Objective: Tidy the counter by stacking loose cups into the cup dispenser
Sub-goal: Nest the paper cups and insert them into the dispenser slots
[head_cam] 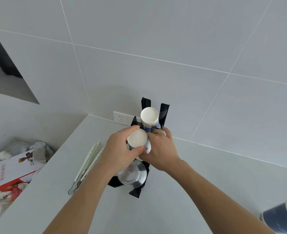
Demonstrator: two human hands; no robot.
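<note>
A black cup dispenser (163, 114) stands on the grey counter by the wall. In its rear slot sits a stack of upside-down paper cups (149, 116), white bottoms up. My left hand (120, 150) grips another upside-down paper cup stack (137, 137) over the middle slot, thumb in front and fingers behind. My right hand (161, 149) rests against the right side of that stack, fingers curled round it and the dispenser's edge. Clear plastic cups (132, 174) fill the front slot. A loose dark blue paper cup (282, 217) lies on its side at the counter's lower right.
White plastic tongs (87, 166) lie on the counter left of the dispenser. A wall socket (120, 118) is behind it. Below the counter's left edge sits a bin of crumpled paper and a red-and-white box (14, 171).
</note>
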